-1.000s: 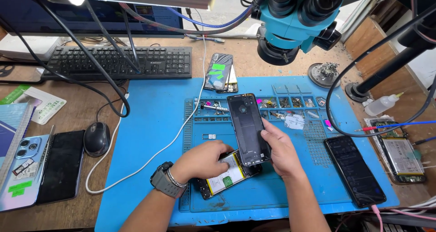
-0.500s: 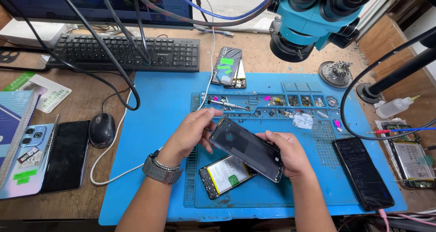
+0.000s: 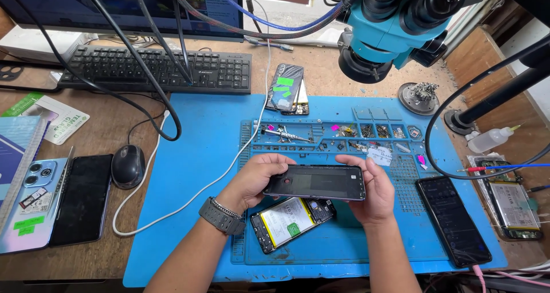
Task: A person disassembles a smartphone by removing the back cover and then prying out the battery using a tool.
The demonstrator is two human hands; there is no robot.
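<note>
Your left hand (image 3: 252, 181) and right hand (image 3: 375, 192) both clamp the dark phone panel (image 3: 315, 183) by its ends, level above the opened phone (image 3: 292, 223) on the blue mat (image 3: 189, 178). Green stickers mark three things: the far phone stack (image 3: 285, 88), the opened phone's battery, and the light-blue phone (image 3: 31, 204) at near left. A white and green packet (image 3: 60, 120) lies far left, and two dark phones lie flat, one on the left (image 3: 83, 198) and one on the right (image 3: 454, 219).

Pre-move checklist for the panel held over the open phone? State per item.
1. Left hand grips the dark panel at its left end: ok.
2. Right hand grips its right end: ok.
3. Panel held level, clear of the open phone: ok.
4. Open phone lies flat on the blue mat: ok.
5. Panel's underside clean: cannot tell.
6. White cable clear of the hands: ok.
</note>
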